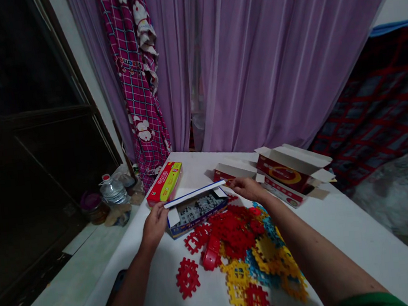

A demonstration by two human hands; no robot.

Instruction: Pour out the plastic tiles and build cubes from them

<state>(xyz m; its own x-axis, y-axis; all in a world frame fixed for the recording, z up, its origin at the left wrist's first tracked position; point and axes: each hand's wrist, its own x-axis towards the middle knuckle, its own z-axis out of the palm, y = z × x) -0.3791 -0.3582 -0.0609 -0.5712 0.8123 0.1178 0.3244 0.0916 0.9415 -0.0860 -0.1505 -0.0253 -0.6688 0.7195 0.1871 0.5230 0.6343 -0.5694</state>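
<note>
Both hands are at the raised lid flap of a blue cardboard box (188, 229) that holds many small grey pieces (197, 209). With fingers closed on its left end, my left hand (155, 226) grips the flap (194, 194). My right hand (245, 187) pinches the flap's right end. Close in front of the box lies a pile of interlocking plastic building pieces: red ones (233, 230), yellow ones (238, 274) and blue ones (256, 270). A single red piece (188, 277) lies to the left of the pile.
On the white table (347, 249), a red and yellow box (165, 183) stands at the back left. Open brown-red cartons (283, 171) stand at the back right. A dark phone-like object (120, 279) is partly behind my left forearm. A water jug (113, 190) stands on the floor.
</note>
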